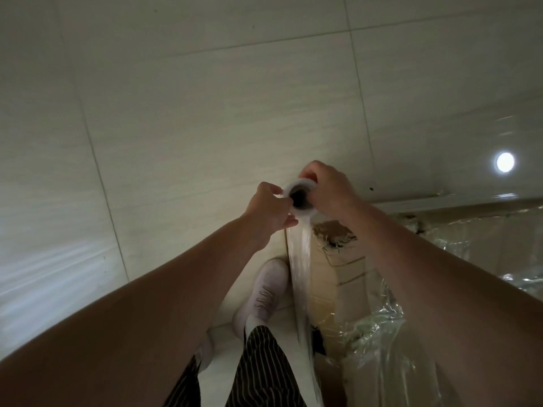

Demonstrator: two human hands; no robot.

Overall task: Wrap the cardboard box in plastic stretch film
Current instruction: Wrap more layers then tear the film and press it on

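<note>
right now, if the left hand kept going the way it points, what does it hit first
The stretch film roll, which the left hand grips at one side. Beyond it, probably the right hand on the far side; depth is unclear.

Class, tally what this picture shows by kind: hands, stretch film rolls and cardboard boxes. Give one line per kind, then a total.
hands: 2, the left hand and the right hand
stretch film roll: 1
cardboard box: 1
total: 4
</note>
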